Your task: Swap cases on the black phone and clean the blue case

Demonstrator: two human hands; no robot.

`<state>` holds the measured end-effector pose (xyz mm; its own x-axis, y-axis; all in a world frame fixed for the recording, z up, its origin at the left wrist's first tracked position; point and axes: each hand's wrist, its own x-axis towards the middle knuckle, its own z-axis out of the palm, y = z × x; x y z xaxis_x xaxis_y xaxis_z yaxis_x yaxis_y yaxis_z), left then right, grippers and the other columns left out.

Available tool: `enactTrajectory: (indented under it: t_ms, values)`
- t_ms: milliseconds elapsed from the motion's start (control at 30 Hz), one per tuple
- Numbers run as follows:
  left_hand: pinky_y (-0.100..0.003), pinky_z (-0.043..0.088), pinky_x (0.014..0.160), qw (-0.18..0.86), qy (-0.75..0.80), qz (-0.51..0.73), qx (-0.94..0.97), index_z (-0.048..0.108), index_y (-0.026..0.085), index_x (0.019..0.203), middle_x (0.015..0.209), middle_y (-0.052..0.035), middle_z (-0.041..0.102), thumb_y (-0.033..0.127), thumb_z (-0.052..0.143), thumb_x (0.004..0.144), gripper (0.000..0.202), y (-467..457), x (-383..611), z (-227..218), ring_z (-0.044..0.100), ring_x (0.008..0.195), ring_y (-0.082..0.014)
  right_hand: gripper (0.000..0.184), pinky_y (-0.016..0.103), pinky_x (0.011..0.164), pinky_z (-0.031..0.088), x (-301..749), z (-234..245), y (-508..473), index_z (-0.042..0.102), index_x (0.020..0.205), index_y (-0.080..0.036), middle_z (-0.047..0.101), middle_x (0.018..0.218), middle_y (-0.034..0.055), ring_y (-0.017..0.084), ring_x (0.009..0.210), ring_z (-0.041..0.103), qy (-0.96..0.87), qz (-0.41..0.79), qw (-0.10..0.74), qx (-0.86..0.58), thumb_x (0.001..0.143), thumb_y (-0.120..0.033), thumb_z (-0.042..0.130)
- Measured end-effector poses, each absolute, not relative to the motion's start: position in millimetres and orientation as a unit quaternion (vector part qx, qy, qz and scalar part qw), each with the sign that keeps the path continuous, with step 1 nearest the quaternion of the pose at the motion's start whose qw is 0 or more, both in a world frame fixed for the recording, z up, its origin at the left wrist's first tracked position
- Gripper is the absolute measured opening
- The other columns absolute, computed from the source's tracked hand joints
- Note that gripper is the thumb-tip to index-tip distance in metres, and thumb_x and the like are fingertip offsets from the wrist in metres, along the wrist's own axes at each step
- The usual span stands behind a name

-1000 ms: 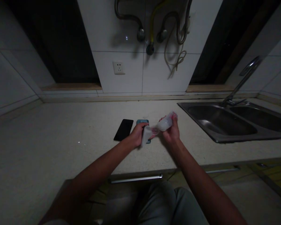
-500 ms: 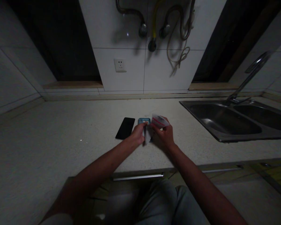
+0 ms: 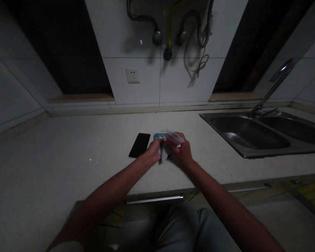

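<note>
A small clear zip bag with a red strip along its mouth is held over the counter between my two hands. My right hand has its fingers closed on the bag's right side near the red strip. My left hand pinches the bag's left edge, thumb on top. Beneath the bag lies a blue phone case, only its top end with light round spots showing; the hands and bag hide most of it. A black smartphone rests screen up just left of my left hand.
The pale speckled countertop runs along a tiled wall. A steel double sink with a faucet is set in at the right. A wall socket and hoses are on the wall. Drawer handles line the front edge.
The zip bag's upper part has tilted lower and slightly left with my right hand. Both hands keep their hold. The view has shifted slightly; the smartphone and case stay put.
</note>
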<state>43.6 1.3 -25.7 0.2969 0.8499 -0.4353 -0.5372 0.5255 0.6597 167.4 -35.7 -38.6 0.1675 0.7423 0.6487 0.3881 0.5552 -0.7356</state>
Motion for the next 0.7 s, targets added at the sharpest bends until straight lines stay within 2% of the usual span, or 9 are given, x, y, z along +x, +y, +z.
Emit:
enactTrajectory:
  t_ms: [133, 267, 400, 500, 700]
  values:
    - [-0.029, 0.054, 0.06, 0.756, 0.384, 0.432, 0.307, 0.061, 0.013, 0.073, 0.061, -0.0052, 0.065, 0.017, 0.058, 0.087, 0.015, -1, 40, -19, 0.062, 0.051, -0.0151, 0.039, 0.039, 0.076, 0.056, 178, -41, -27, 0.069, 0.096, -0.017, 0.072, 0.088, 0.0082, 0.023, 0.079, 0.068, -0.501, 0.207, 0.681, -0.491, 0.075, -0.05, 0.072]
    - [-0.029, 0.055, 0.069, 0.704, 0.364, 0.475, 0.381, 0.059, 0.016, 0.075, 0.069, -0.0065, 0.069, 0.022, 0.068, 0.081, 0.012, 0, 31, -13, 0.068, 0.064, -0.0176, 0.047, 0.038, 0.079, 0.053, 197, -40, -18, 0.066, 0.099, -0.016, 0.071, 0.088, 0.0079, 0.022, 0.079, 0.065, -0.419, 0.115, 0.735, -0.52, 0.071, -0.052, 0.075]
    - [-0.031, 0.054, 0.069, 0.665, 0.413, 0.509, 0.358, 0.057, 0.018, 0.076, 0.069, -0.0039, 0.069, 0.028, 0.068, 0.08, 0.015, 11, 21, -15, 0.07, 0.072, -0.0208, 0.047, 0.038, 0.08, 0.049, 213, -39, -18, 0.063, 0.098, -0.017, 0.069, 0.085, 0.0055, 0.021, 0.078, 0.062, -0.386, 0.045, 0.717, -0.579, 0.07, -0.053, 0.075]
    - [-0.031, 0.053, 0.066, 0.658, 0.438, 0.522, 0.322, 0.057, 0.018, 0.077, 0.063, -0.0026, 0.066, 0.032, 0.068, 0.079, 0.017, 22, 15, -18, 0.07, 0.072, -0.0229, 0.049, 0.038, 0.079, 0.048, 219, -42, -18, 0.06, 0.097, -0.017, 0.067, 0.088, 0.0062, 0.021, 0.079, 0.06, -0.375, 0.055, 0.692, -0.615, 0.07, -0.055, 0.074]
    - [-0.028, 0.05, 0.064, 0.658, 0.426, 0.53, 0.323, 0.059, 0.017, 0.079, 0.06, -0.0011, 0.062, 0.035, 0.071, 0.074, 0.022, 29, 10, -19, 0.067, 0.065, -0.0201, 0.052, 0.039, 0.079, 0.048, 222, -47, -12, 0.054, 0.097, -0.018, 0.063, 0.085, 0.0034, 0.02, 0.078, 0.058, -0.329, 0.08, 0.719, -0.607, 0.065, -0.053, 0.077]
